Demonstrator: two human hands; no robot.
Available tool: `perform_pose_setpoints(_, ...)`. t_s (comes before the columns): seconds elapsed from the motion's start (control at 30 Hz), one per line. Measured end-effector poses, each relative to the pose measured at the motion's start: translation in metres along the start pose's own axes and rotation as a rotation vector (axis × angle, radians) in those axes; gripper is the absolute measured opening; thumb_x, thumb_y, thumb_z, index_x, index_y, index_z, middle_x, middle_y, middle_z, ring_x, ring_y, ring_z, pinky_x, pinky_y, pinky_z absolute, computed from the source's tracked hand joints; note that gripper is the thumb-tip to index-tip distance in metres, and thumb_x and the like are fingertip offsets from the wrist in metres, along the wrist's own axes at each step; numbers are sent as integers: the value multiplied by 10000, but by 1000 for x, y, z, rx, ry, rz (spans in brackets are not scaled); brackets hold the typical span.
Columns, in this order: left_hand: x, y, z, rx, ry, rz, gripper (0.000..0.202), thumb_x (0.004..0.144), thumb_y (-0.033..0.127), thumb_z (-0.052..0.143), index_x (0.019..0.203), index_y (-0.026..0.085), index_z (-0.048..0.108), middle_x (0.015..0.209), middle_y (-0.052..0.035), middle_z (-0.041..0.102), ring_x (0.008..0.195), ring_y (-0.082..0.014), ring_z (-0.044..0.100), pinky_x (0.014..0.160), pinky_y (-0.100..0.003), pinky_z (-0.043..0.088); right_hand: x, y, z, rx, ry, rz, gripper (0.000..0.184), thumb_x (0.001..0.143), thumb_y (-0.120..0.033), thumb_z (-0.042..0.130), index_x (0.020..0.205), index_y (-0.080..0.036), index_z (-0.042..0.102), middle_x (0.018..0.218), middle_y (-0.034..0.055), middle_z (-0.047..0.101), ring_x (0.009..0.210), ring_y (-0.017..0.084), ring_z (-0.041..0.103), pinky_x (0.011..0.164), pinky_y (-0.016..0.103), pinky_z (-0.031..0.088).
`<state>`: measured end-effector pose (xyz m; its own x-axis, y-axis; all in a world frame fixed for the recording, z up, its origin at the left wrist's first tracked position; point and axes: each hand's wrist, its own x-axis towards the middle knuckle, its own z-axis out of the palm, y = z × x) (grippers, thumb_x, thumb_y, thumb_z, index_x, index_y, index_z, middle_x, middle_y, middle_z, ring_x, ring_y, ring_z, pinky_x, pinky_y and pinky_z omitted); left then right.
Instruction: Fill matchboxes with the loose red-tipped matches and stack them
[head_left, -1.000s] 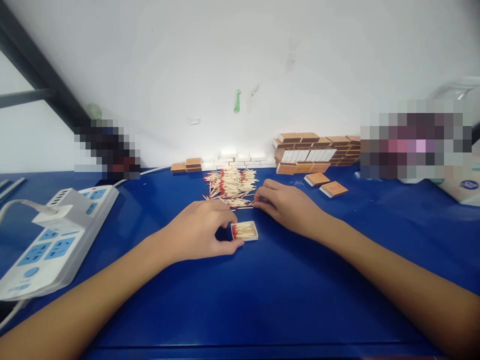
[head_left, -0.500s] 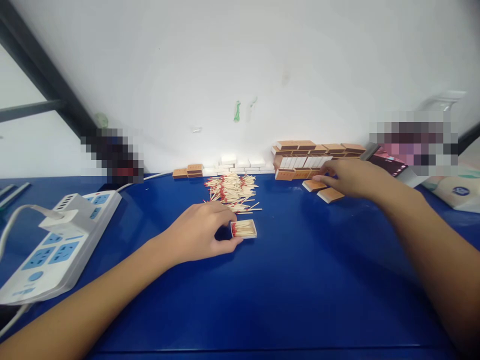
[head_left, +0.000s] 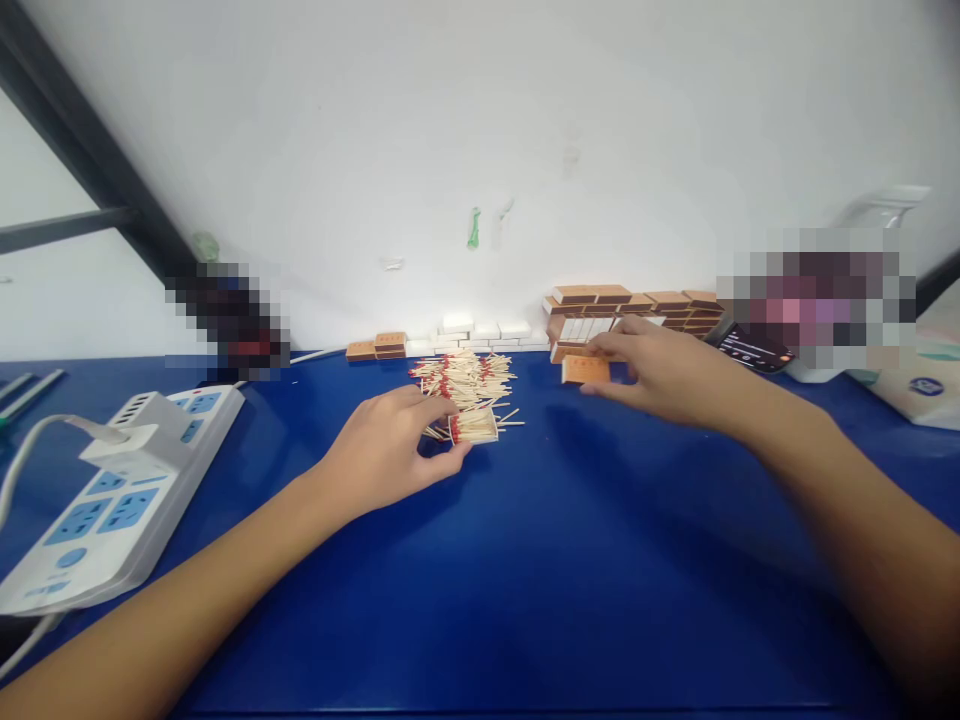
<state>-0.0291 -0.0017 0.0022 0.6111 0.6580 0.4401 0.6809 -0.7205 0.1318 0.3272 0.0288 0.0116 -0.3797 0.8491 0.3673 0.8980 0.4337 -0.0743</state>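
Observation:
My left hand (head_left: 397,440) pinches a small white matchbox tray (head_left: 493,436) by its left end. Red-tipped matches lie side by side inside it. Just behind the tray spreads a loose pile of matches (head_left: 465,378). Over on the right, my right hand (head_left: 652,375) grips an orange matchbox sleeve (head_left: 585,370) between thumb and fingers, with its flat printed face showing. Beyond that hand, brown and orange matchboxes (head_left: 592,294) are stacked against the wall, partly covered by the fingers.
White trays (head_left: 480,333) line the wall behind the pile, with a few orange matchboxes (head_left: 375,347) to their left. A white power strip (head_left: 142,530) with a plug lies at the left. A phone (head_left: 756,345) and a tissue pack (head_left: 915,385) are at the right of the blue table (head_left: 525,600).
My right hand has moved left and lifted a sleeve from beside the stack. My left hand has shifted the filled tray back and slightly left, up to the match pile.

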Motion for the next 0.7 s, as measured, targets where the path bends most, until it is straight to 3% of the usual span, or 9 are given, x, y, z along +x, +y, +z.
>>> perform_pose_setpoints(0.13,0,-3,2,-41,37,-44,320,878,392,712,1100,166,755,943,-75,757,835,-227,701,758,-379,573,-2,-63,-9,64,-82,-91,366,916,-478,668,1178,-224,687,1016,89,694,825,236,650,685,347,473)
perform_pose_setpoints(0.23,0,-4,3,-37,49,-44,315,878,380,716,1108,169,757,934,-72,757,802,-217,695,729,-366,571,-4,-89,-3,93,-117,-162,343,933,-417,674,1212,-217,671,987,74,700,817,225,650,660,324,451)
perform_pose_setpoints(0.5,-1,-5,4,-5,58,37,286,916,363,706,1117,165,751,905,-64,751,803,-210,689,724,-346,558,-5,-92,12,185,-70,-214,318,978,-386,651,1245,-215,669,1027,87,700,816,214,648,689,323,475)
perform_pose_setpoints(0.7,0,-8,3,-80,4,20,297,927,383,714,1133,171,744,967,-73,754,842,-207,698,743,-342,562,-3,-89,15,211,-86,-212,337,981,-376,658,1274,-208,667,1018,90,713,846,231,666,712,338,499)
